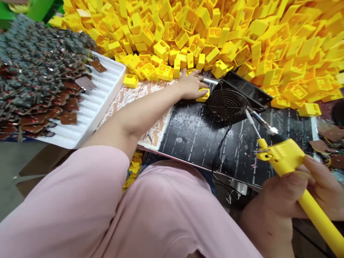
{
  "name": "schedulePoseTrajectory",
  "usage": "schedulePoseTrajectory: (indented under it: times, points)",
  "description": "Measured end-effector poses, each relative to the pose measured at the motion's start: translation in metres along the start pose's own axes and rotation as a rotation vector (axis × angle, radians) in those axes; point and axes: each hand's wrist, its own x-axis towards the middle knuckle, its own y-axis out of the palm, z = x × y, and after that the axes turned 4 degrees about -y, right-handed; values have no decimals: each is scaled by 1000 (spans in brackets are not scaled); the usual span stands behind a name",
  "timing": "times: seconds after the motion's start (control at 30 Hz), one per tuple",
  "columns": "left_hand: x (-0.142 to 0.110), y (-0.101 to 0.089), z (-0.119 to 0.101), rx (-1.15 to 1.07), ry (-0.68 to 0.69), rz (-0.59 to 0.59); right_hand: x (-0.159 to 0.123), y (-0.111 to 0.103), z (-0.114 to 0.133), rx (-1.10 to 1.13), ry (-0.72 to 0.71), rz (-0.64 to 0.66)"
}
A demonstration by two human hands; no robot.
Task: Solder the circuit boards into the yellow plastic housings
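My right hand (291, 186) is wrapped round the yellow handle of a soldering iron (288, 156) with a thin solder-feed tube beside its metal shaft. The tip points up and left, close to the grille of a black fan (228, 104). Across the bench my left hand (189, 85) reaches out, palm down, with its fingers spread. It lies at the near edge of the heap of yellow plastic housings (163, 50). One yellow housing (203, 95) sits by its thumb, between the hand and the fan. Whether the fingertips press on a housing cannot be made out.
On the left, a white foam tray (94, 100) bears a tall pile of brown circuit boards (51, 71) with wires. A black mat (193, 132) covers the bench by a patterned sheet (142, 107). More boards (333, 139) lie far right. A black cable (221, 148) runs over the front edge.
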Motion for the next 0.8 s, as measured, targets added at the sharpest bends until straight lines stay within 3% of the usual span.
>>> schedulePoseTrajectory:
  times: [0.1, 0.2, 0.3, 0.4, 0.47, 0.53, 0.67, 0.8]
  points:
    - [-39, 12, 12, 9, -71, -35, 0, -10, 3, -24, 9, 66]
    - [-100, 27, 22, 42, -101, -38, 0, -18, 23, 34, 216, 312]
    - [-161, 48, 18, 43, -13, -65, -3, -16, 51, 200, 392, 556]
    - [-202, 58, 17, -57, 124, -153, -6, -3, 71, 412, 323, 757]
    - [-216, 53, 28, -123, 129, -236, -4, 8, 76, 509, 213, 982]
    - [-222, 40, 44, -145, 121, -247, 2, 19, 76, 508, 123, 1161]
    - [-220, 15, 64, -71, 270, -33, 13, 52, 67, 422, 7, 1269]
    - [-215, 9, 50, 33, 348, 163, -6, 114, 55, 322, -185, 1491]
